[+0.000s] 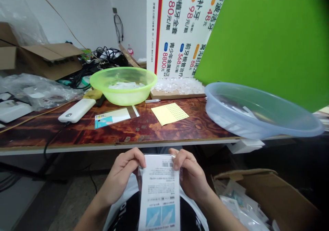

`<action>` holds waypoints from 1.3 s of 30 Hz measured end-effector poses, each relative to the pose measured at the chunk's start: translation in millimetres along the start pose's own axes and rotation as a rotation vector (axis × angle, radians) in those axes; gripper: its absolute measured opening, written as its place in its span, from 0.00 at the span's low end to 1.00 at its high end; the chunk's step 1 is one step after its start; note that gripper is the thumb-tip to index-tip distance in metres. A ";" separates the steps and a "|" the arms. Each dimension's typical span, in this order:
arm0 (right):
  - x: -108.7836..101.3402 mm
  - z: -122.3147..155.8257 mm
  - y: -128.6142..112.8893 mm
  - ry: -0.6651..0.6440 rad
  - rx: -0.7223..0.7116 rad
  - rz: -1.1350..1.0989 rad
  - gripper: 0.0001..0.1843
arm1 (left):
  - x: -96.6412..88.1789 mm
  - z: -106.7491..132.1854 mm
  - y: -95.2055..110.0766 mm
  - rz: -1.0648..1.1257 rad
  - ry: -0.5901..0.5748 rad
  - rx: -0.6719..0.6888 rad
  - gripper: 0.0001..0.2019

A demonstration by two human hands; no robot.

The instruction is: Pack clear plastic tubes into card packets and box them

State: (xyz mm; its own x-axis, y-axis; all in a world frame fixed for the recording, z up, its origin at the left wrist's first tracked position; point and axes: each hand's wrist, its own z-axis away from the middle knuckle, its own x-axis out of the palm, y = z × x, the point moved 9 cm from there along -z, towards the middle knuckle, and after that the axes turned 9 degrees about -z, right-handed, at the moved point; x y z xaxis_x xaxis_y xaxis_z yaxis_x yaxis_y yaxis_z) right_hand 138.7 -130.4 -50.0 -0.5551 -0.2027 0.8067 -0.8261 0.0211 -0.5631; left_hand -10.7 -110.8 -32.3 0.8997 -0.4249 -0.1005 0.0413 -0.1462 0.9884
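Packet (159, 193), barcoded and sleeved in clear plastic, stands upright before the chest, its top edges pinched between thumb and fingers of the left hand (120, 176) and right hand (191, 178), below the front edge of the surface (77, 135).

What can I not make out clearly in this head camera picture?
Head view:
Small print on the package held by the left hand and right hand: too small to read; the bottom edge cuts off its lower end.
Contents of the blue plastic basin: blurred by its cloudy wall.
Contents of the cardboard box: partly hidden by the box wall and cut off by the bottom edge.
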 end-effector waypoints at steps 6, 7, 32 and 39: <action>1.5 -0.3 0.4 -0.030 -0.018 -0.027 0.10 | 2.0 1.2 -2.0 0.013 0.019 0.000 0.12; 1.2 -0.5 0.4 -0.033 -0.022 -0.028 0.10 | 1.6 1.2 -2.3 0.008 0.028 0.003 0.12; -1.7 4.6 -0.8 0.026 0.019 -0.074 0.10 | 19.7 9.0 13.3 -0.235 0.215 0.064 0.15; 19.8 14.6 -0.5 0.143 -0.063 0.345 0.29 | 8.7 21.5 33.5 -0.272 0.427 0.173 0.14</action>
State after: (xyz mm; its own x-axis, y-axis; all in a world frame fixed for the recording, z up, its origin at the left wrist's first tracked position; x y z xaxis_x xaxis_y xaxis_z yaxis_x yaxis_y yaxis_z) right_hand 129.5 -148.7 -36.3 -0.8060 -0.0349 0.5908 -0.5900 0.1257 -0.7975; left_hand -10.9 -138.6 -2.6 0.9647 0.0454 -0.2594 0.2580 -0.3607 0.8963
